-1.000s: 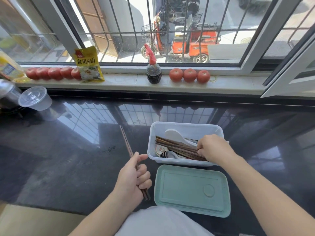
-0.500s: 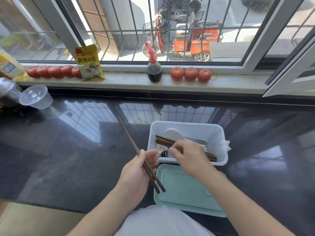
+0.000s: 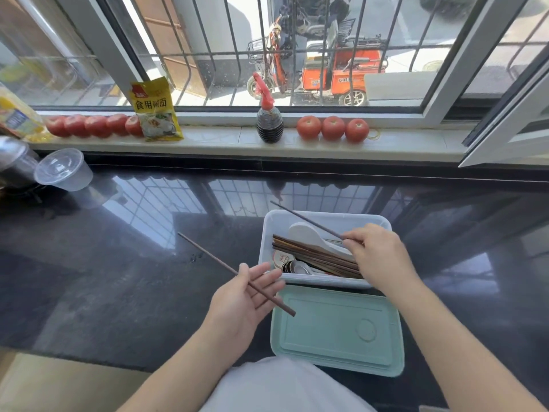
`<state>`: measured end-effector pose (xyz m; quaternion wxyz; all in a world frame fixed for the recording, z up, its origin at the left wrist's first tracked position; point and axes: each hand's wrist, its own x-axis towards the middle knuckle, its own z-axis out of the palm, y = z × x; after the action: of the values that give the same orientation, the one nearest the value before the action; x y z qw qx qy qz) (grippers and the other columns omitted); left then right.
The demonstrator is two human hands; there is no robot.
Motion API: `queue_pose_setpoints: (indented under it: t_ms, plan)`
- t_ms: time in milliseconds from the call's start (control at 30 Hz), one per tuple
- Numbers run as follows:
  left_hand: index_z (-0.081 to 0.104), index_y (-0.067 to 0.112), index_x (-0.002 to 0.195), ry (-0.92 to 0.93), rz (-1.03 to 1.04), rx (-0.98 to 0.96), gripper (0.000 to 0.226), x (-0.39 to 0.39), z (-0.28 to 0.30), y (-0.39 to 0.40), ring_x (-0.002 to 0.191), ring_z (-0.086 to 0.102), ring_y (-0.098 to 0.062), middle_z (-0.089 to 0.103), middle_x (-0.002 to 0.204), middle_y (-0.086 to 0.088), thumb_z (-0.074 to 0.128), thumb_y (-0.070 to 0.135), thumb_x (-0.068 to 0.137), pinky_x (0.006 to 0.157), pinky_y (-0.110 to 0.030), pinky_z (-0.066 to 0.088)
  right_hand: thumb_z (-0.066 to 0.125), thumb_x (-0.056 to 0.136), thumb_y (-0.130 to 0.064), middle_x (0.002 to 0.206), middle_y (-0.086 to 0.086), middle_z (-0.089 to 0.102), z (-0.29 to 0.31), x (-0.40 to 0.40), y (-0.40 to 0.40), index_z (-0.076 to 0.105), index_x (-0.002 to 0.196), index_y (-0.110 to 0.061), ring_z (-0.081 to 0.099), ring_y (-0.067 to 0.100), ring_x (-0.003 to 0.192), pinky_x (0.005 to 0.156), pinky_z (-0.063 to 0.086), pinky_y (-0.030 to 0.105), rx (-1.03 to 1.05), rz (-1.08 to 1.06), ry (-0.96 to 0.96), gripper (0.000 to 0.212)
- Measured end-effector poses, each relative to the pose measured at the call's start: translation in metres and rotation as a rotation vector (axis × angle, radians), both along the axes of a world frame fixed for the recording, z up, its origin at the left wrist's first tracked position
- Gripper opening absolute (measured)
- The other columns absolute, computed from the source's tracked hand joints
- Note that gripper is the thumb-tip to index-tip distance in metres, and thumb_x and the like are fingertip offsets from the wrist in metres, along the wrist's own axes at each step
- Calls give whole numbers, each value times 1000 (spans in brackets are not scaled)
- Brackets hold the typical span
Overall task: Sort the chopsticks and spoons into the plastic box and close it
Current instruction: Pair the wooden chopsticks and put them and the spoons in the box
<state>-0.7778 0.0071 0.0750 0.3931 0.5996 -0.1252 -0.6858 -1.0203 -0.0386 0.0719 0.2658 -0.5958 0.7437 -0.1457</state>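
Note:
A white plastic box (image 3: 326, 218) stands open on the black counter and holds several brown chopsticks (image 3: 315, 257), a white rice paddle (image 3: 306, 234) and metal spoons (image 3: 297, 267). Its pale green lid (image 3: 335, 328) lies flat in front of it. My right hand (image 3: 377, 254) pinches one dark chopstick (image 3: 306, 220) slanting over the box. My left hand (image 3: 240, 301) is left of the box, palm up, with another brown chopstick (image 3: 208, 255) lying across it under the thumb, fingers nearly straight.
A clear plastic bowl (image 3: 64, 169) and a dark pot sit at the far left of the glossy counter (image 3: 133, 278). On the window sill are rows of tomatoes (image 3: 332, 127), a yellow packet (image 3: 156, 110) and a dark sauce bottle (image 3: 269, 123).
My left hand lifted two chopsticks off the counter. My right hand took one of them and carried it over the box. One stays in my left hand.

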Motion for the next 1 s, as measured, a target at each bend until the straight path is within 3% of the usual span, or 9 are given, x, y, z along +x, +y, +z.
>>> queue_pose_setpoints:
  t_ms: [67, 333, 467, 533, 600, 700, 833, 933, 1000]
  plan:
    - [63, 0, 123, 17, 22, 30, 50, 3, -2, 2, 112, 69, -36, 75, 113, -20, 34, 38, 109, 107, -52, 46, 59, 96, -21, 102, 3, 73, -5, -15, -11, 77, 100, -27, 64, 30, 97, 87, 54, 39, 178, 74, 213, 20]
    - [64, 0, 123, 4, -38, 47, 51, -1, 0, 3, 99, 72, -34, 75, 113, -20, 35, 39, 109, 101, -49, 51, 58, 92, -14, 95, 6, 71, -55, 10, -32, 73, 92, -19, 65, 28, 89, 76, 55, 35, 349, 114, 218, 16]
    - [65, 5, 126, 20, -66, 48, 50, 2, 0, 5, 99, 72, -33, 75, 115, -18, 35, 41, 108, 99, -49, 52, 55, 98, -25, 99, 2, 69, -40, 10, -13, 74, 99, -21, 59, 26, 99, 78, 45, 33, 94, 70, 224, 20]
    - [64, 11, 129, 40, -78, 22, 49, 1, 1, 4, 109, 70, -34, 74, 117, -16, 34, 43, 108, 106, -52, 48, 57, 98, -26, 87, -8, 69, -15, 23, 11, 73, 90, -26, 60, 16, 89, 75, 43, 32, -21, 53, -23, 18]
    - [64, 20, 132, 55, -111, -14, 48, -3, 2, 3, 119, 67, -32, 73, 122, -15, 34, 48, 106, 109, -52, 45, 60, 97, -25, 74, -19, 68, 11, 48, 36, 71, 82, -34, 59, -1, 73, 70, 45, 26, 69, 150, -398, 20]
    - [61, 26, 135, 88, -194, -51, 48, -18, 5, 4, 122, 66, -27, 70, 127, -16, 41, 52, 101, 106, -45, 48, 59, 94, -20, 92, -19, 73, 8, 84, 64, 72, 96, -36, 65, 2, 86, 80, 52, 28, 102, 272, -603, 22]
    - [56, 35, 140, 70, -324, -85, 39, -22, 5, 9, 124, 64, -19, 71, 128, -6, 45, 46, 104, 102, -39, 52, 60, 89, -14, 96, -14, 73, -7, 82, 67, 75, 105, -32, 65, 6, 94, 87, 52, 35, 7, 242, -531, 28]
    - [60, 40, 133, -23, -353, -55, 32, -12, 5, 11, 115, 69, -24, 72, 125, -4, 55, 38, 102, 107, -47, 50, 66, 93, -10, 95, -10, 66, -8, 37, 47, 79, 104, -24, 58, 7, 87, 82, 47, 31, -174, 87, -236, 22]
    - [65, 27, 128, -48, -260, 26, 28, -4, 2, 10, 102, 71, -27, 73, 119, -10, 56, 26, 102, 102, -47, 51, 62, 96, -14, 96, -2, 58, -10, 0, 23, 78, 106, -21, 56, 19, 86, 77, 44, 33, -91, 31, 16, 20]
